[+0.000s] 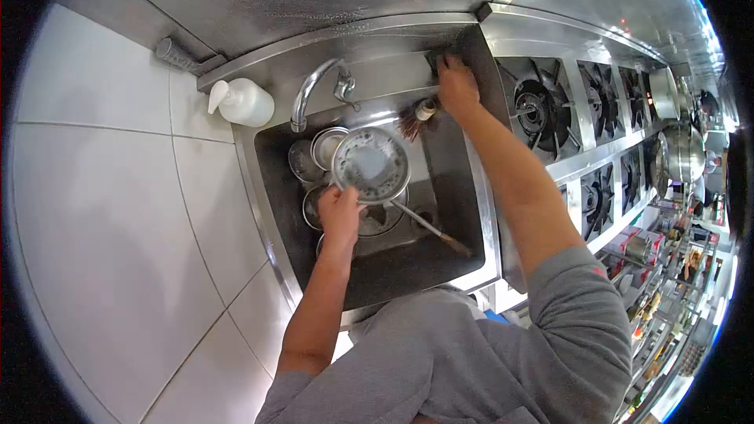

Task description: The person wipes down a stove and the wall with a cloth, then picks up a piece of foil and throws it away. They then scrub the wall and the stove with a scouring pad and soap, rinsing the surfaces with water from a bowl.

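My left hand (339,212) is closed on the near edge of a round metal bowl (371,163), tilted over the sink with soapy water or suds inside. Whether the bowl has a handle under my fingers is hidden. At the sink's back right corner, my right hand (458,86) has its fingers closed around or pressed on something dark, too obscured to name. Just left of that wrist lies a brush (422,113) with brown bristles. Below the bowl, a long handle with a wooden end (454,244) slants across the sink.
The steel sink (377,289) holds several round metal dishes, including a small bowl (326,145). A curved faucet (314,86) arches over its back left. On the left ledge stands a white pump bottle (243,102). Gas burners (538,106) line the right side.
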Action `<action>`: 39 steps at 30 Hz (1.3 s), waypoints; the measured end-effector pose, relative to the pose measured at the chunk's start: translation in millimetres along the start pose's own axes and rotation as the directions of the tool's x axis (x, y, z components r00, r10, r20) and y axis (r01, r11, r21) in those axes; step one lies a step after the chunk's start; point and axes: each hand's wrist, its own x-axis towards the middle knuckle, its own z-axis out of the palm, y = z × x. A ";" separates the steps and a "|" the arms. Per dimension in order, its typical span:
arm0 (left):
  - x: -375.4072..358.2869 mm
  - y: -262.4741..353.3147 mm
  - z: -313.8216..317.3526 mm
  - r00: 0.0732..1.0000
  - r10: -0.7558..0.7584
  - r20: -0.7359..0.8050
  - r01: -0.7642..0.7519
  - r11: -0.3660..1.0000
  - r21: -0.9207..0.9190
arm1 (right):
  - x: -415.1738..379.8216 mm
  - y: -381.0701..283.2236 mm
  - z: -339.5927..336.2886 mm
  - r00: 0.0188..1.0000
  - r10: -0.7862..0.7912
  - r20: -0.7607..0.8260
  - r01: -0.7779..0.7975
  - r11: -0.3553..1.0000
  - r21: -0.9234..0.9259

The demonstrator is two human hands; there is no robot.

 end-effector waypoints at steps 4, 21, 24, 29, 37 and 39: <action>12.3 16.4 36.3 0.998 -0.025 0.063 0.028 0.999 -0.040 | -97.9 -2.5 20.0 1.000 0.027 0.014 -0.026 0.996 -0.085; 160.8 25.1 168.4 0.824 0.171 0.540 -0.250 0.965 0.075 | -6.5 -29.3 -85.8 0.988 -0.156 0.000 0.146 0.920 0.364; 99.1 57.6 120.9 0.906 0.101 0.410 -0.048 0.989 -0.138 | 32.0 -39.5 -63.4 0.969 -0.130 0.208 0.051 0.936 0.349; 105.0 99.5 -15.7 0.642 0.658 -0.394 -0.395 0.725 0.565 | 39.1 -18.6 -74.8 0.980 -0.124 0.155 -0.002 0.775 0.632; 153.6 170.3 -72.3 0.540 0.793 -0.283 -0.654 0.607 0.451 | -90.0 -139.3 -58.5 0.781 -0.145 0.608 -0.618 -0.325 0.716; 107.7 171.9 -82.2 0.534 0.788 -0.306 -0.613 0.610 0.501 | -90.7 -201.4 -51.2 0.763 -0.210 0.611 -0.628 -0.463 0.626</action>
